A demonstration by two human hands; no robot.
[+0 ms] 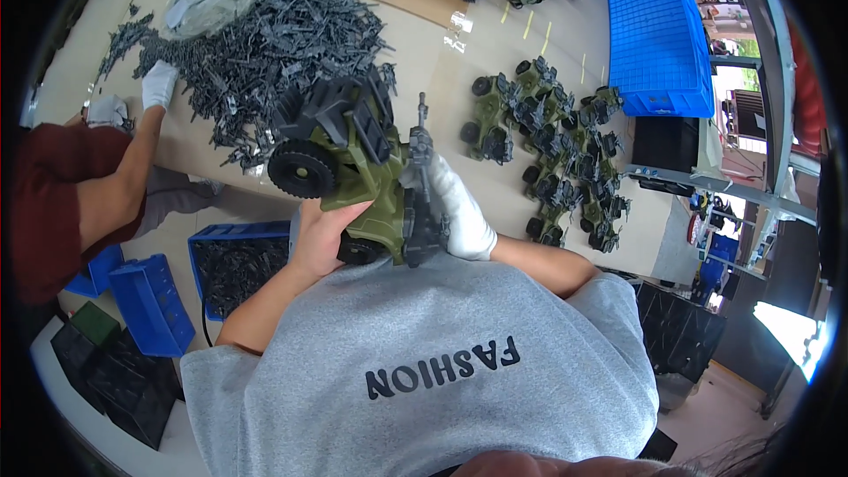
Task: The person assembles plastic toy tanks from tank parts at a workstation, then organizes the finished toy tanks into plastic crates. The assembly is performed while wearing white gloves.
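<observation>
Head view: a jeep (375,203) is held tilted, up before the grey shirt (424,327), by the table's (433,79) near edge. Its lower body is gripped by the bare left hand (316,237), thumb laid along the green side, fingers closed. At the gun (422,150) side, the gloved right hand (461,216) is bent inward; whether the gun is pinched or merely steadied cannot be told.

And trouble? The gun could be snapped or knocked askew if pressed off-line; the jeep could be twisted loose if supported by the thumb alone, or the glove snagged on thin parts.

Hidden now: most left fingertips, behind the body; the gun's joint, lost in dark plastic. Individual pieces in the pile (291,44) can hardly be made out.
</observation>
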